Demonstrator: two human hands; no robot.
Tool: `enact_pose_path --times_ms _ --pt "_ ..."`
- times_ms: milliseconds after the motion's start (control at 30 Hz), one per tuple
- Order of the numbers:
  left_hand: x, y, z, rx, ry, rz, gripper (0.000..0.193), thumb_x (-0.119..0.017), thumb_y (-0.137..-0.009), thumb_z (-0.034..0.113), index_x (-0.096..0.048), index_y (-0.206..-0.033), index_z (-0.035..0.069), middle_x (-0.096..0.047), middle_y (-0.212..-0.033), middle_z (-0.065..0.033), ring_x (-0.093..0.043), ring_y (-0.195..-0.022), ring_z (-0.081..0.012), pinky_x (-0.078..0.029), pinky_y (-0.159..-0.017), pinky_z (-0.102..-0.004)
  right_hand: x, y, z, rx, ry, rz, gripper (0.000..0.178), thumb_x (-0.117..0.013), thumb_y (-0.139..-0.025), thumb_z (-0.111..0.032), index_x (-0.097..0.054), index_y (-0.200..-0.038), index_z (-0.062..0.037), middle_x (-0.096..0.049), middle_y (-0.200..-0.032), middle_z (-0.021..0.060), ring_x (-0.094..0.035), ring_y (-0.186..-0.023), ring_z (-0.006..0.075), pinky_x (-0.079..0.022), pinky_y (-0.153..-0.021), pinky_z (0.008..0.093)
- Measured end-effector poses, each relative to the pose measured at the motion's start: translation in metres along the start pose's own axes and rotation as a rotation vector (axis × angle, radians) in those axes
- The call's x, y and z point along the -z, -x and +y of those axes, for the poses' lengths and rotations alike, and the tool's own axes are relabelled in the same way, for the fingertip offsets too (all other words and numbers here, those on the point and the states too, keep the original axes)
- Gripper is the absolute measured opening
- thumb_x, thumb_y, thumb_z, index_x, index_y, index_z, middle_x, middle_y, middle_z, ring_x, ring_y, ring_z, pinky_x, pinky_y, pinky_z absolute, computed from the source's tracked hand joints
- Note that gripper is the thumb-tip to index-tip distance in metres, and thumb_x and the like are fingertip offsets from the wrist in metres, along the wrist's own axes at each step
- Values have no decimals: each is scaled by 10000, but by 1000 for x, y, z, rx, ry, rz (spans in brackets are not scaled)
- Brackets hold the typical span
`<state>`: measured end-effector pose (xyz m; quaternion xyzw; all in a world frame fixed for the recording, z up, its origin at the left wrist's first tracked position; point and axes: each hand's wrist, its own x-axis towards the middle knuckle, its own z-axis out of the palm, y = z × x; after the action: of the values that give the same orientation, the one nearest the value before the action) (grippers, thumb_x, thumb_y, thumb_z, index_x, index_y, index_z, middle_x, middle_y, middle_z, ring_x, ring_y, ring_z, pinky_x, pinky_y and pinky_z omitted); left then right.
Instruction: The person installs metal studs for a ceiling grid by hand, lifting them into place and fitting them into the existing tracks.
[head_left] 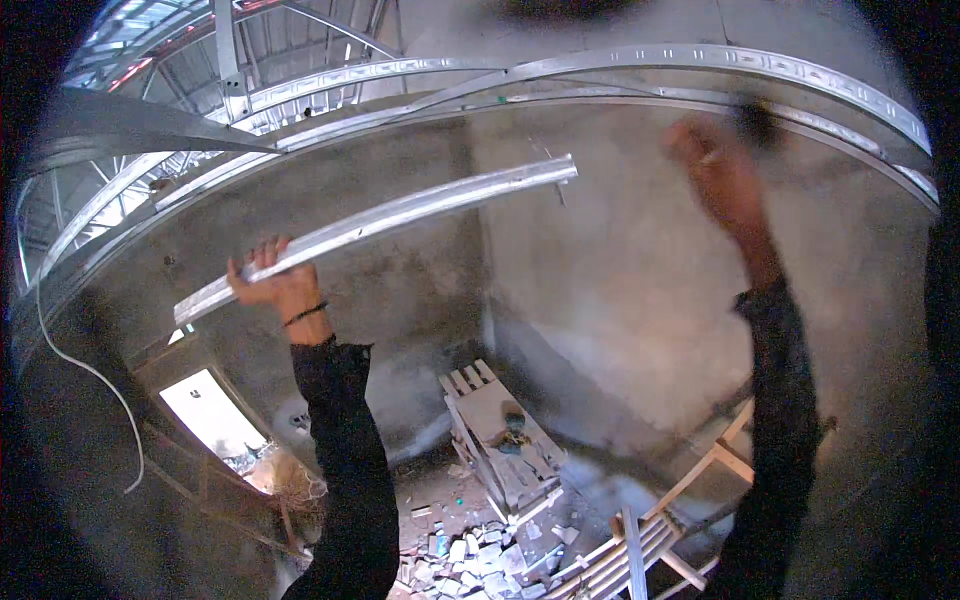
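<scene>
My left hand (284, 288) is wrapped around a long silvery metal channel (420, 211) near its left end. The channel is held overhead, tilted so that its right end is higher, and it lies below the curved-looking metal ceiling framing (440, 103). My right hand (722, 178) is raised at the right, closed and smeared by motion. Beside its knuckles shows a dark blurred shape (757, 124), possibly part of a tool, but I cannot make out its kind. A thin metal piece (561, 190) pokes out by the channel's right end.
Far below stands a wooden pallet-like bench (505, 440) with a small object on it. Broken rubble (480, 560) covers the floor nearby. Wooden scaffolding (650, 530) is at the lower right. A white cable (95, 375) hangs at the left, above a bright opening (212, 415).
</scene>
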<state>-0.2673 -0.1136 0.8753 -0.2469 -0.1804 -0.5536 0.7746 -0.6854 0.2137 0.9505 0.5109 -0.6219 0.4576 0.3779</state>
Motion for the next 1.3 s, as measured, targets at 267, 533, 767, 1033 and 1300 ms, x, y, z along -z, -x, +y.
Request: enact_pose_path --times_ms 267,533,767,1033,1300 --pt "-28 21 58 27 90 -149 275 -588 -802 339 -438 -671 148 -401 -517 51 -422 -417 -75 -400 -499 -279 -53 45 -72 -275 -653 -412 405 -705 -848 -426 -725 -931 -31 -602 -737 14 -508 -708 117 -411 -632 276" --pt "-48 23 83 87 88 -294 286 -594 -802 357 -449 -679 143 -389 -514 52 -400 -414 -63 -392 -505 -273 -77 36 -71 -337 -593 -600 442 -740 -793 -480 -739 -912 -55 -505 -694 -28 -406 -649 119 -345 -562 282" --pt "-77 41 82 55 36 -363 308 -560 -829 392 -469 -677 140 -385 -492 48 -375 -414 -70 -357 -491 -262 -98 37 -71 -360 -542 -582 489 -790 -753 -452 -734 -959 -13 -569 -735 -4 -451 -685 134 -387 -608 287" --pt "-86 50 67 -5 -51 -423 308 -555 -836 395 -451 -684 149 -335 -501 49 -343 -439 -81 -346 -516 -285 -138 29 -44 -382 -735 -491 458 -834 -709 -411 -742 -932 -22 -635 -781 32 -538 -750 179 -445 -721 318" --pt "-66 -43 36 -144 -214 136 493 -524 -896 499 -448 -1070 43 -467 -1004 -143 -510 -913 -314 -470 -895 -527 -76 -59 -5 23 237 73 696 -707 -763 -555 -560 -1251 -80 -614 -1186 180 -577 -1092 385 -452 -898 534"
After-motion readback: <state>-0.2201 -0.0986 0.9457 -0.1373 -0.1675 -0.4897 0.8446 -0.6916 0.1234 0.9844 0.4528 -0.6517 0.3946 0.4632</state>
